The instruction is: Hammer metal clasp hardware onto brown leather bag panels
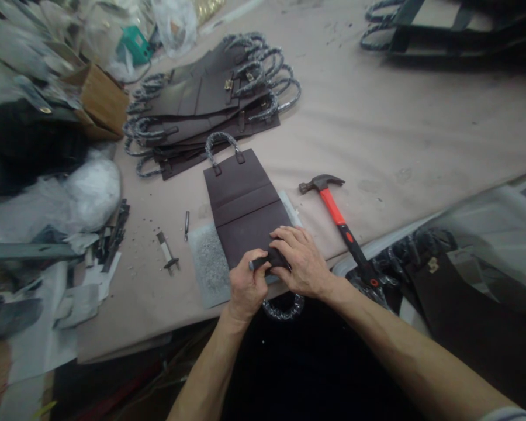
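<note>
A dark brown bag panel (pixel 246 193) lies on the table, one plastic-wrapped handle (pixel 221 140) at its far end and another (pixel 284 310) hanging over the near edge. My left hand (pixel 246 286) is closed around a short dark rod-shaped tool with a grey end (pixel 256 263), held at the panel's near part. Close beside it, the curled fingers of my right hand (pixel 303 261) grip a dark piece of the panel. Exactly where the tool meets the panel is hidden by my fingers. Under the panel is a worn, pale greenish board (pixel 207 263).
A claw hammer (pixel 333 207) with a red and black handle lies to the right. Left are a pronged punch (pixel 167 252) and a thin metal rod (pixel 186 226). Stacked bag panels (pixel 197 93) sit behind; a plastic-lined bin (pixel 477 228) holds another panel at right.
</note>
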`<state>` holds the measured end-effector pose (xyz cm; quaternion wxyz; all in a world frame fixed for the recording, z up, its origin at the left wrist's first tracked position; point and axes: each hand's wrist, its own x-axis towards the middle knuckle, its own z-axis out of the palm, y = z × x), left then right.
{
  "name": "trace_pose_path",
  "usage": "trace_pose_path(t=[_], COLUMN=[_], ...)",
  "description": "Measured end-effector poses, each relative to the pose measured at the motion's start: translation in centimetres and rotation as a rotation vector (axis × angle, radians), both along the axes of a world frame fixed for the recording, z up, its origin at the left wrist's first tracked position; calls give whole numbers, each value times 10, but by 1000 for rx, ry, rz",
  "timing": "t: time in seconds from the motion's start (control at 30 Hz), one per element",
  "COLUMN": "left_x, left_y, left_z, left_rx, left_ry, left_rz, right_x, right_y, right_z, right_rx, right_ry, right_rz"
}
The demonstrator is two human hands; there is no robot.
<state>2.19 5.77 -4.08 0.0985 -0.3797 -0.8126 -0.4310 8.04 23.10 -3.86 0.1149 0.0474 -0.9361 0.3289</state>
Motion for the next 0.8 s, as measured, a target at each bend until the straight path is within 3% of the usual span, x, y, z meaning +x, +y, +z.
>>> trace_pose_path(t=[0.2, 0.27, 0.33, 0.4, 0.5, 0.57, 0.67, 0.8], left_x=[1, 2, 3, 3, 4, 4, 5, 6], left_y=[2, 1, 2, 3, 5, 7, 8, 9], left_z=[-4, -6, -7, -8, -5, -3, -2, -5], left_rx=[1, 15, 39, 55, 51, 49, 41, 55], left_ry=[3, -8, -10, -3, 3, -7, -37, -49], left_rz=[34, 50, 52, 49, 32, 14, 29, 68], right_x=[4, 11, 21, 31, 36, 29, 10, -7], right_y=[9, 23, 43, 65, 90, 99, 105, 94], right_z=[3, 4, 4, 2, 3, 7, 22, 53], right_rx=[-158, -176, -72, 82, 193, 27, -374, -643], right_ry=[102, 176, 186, 72, -229, -393, -571, -700], right_rz=[15, -125, -338, -492, -571, -618, -681, -584])
